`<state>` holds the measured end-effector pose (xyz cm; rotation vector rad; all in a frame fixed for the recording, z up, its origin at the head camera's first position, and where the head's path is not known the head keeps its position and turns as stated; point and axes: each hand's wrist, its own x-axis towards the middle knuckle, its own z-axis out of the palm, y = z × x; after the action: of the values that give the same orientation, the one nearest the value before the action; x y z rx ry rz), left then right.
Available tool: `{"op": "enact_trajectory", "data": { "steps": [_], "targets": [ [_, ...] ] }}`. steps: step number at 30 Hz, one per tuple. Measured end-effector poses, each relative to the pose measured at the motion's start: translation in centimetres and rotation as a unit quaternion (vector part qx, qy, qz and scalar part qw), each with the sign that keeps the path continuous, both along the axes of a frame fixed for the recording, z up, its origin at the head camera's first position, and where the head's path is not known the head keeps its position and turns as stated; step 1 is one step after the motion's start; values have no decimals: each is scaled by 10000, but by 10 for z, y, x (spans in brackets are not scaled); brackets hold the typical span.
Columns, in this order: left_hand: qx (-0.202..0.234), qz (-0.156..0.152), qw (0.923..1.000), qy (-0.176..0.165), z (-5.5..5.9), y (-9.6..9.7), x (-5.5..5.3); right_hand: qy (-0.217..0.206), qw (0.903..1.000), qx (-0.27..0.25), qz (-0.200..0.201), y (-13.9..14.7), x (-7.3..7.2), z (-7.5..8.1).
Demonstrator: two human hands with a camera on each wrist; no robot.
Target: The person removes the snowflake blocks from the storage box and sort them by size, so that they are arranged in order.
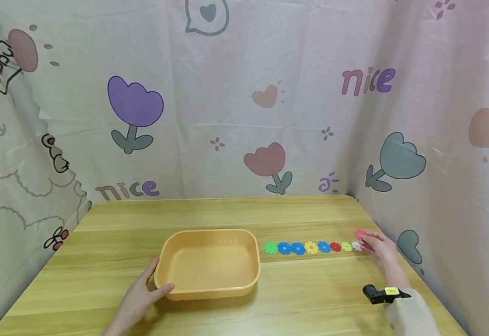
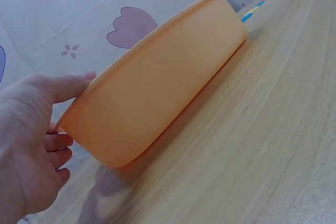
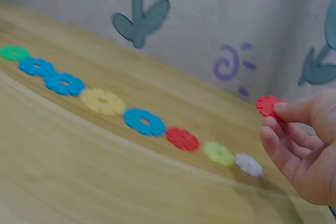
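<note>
My left hand (image 1: 137, 296) grips the left front corner of a yellow plastic basin (image 1: 211, 268), thumb over the rim, as the left wrist view also shows. Between thumb and fingers of my right hand (image 1: 380, 249) is a red notched disc (image 3: 268, 106), held above the table at the right end of a row. That row of flat snowflake discs runs from a green disc (image 1: 271, 248) through blue, yellow, blue and red ones to a yellow-green disc (image 3: 219, 153) and a white disc (image 3: 249, 164). The basin's inside shows nothing in it.
Basin and discs sit on a wood-grain table (image 1: 311, 298). A patterned curtain (image 1: 211, 154) hangs behind the table and along both sides. A black wrist strap device (image 1: 383, 295) is on my right wrist, above a pale sleeve (image 1: 414, 315).
</note>
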<state>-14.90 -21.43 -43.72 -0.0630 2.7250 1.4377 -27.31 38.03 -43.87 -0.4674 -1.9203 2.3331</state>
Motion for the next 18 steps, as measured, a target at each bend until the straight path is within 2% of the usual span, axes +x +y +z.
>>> {"op": "enact_trajectory", "data": {
  "steps": [8, 14, 18],
  "targets": [
    [-37, -6, 10000, -12, -1, 0, 0, -583, 9932, 650, -770, 16, 4, -9],
    [-65, 5, 10000, -21, 0, 1, 0, -949, 9787, 1467, -1083, 21, 6, -18],
    [9, 19, 10000, -34, 0, 1, 1, -985, 9691, 1957, -1130, 21, 6, -21]
  ]
}}
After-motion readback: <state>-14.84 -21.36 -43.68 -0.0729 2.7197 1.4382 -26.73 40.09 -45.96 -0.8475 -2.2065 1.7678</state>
